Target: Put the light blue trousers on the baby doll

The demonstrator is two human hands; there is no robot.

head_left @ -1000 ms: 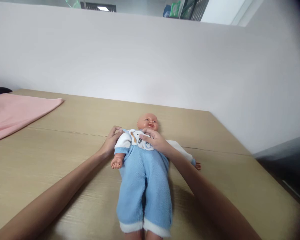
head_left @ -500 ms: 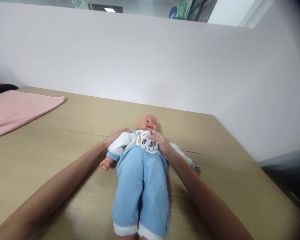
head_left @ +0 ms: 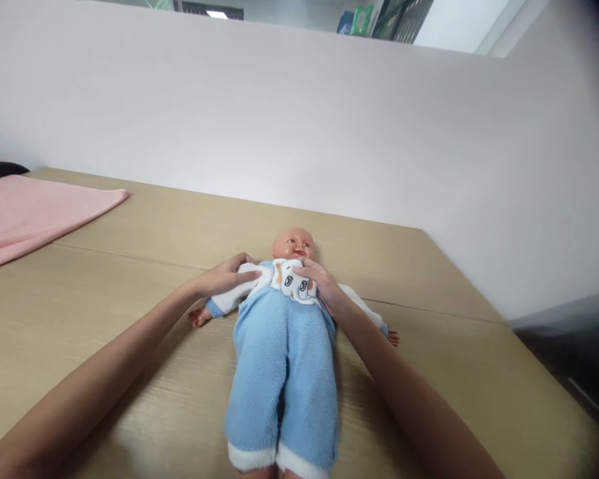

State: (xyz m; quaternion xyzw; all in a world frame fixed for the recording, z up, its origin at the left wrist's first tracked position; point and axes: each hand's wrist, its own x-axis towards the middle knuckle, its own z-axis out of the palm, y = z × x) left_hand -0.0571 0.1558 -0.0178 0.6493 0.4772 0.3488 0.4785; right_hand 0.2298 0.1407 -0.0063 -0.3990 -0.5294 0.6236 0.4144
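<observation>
Bare table (head_left: 130, 293) flanks doll (head_left: 284, 346); wall (head_left: 279, 133) close behind

Bright, even light falls from above, where a ceiling lamp (head_left: 217, 14) glows at the top edge, and the white wall (head_left: 299, 133) looks slightly washed out. Soft shadows lie on the table (head_left: 429, 279) beside the doll (head_left: 284, 346). The right edge and corners darken into a blurred vignette, and straight lines bow.

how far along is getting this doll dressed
Nearly done, it seems. Done: the blue romper covers the legs and body of the doll, and both its arms are through the white sleeves. In hand: the left hand rests on one sleeve at the shoulder; the right hand pinches the elephant bib under the chin. Left: probably straightening and closing the neckline; no fastening shows.
</observation>
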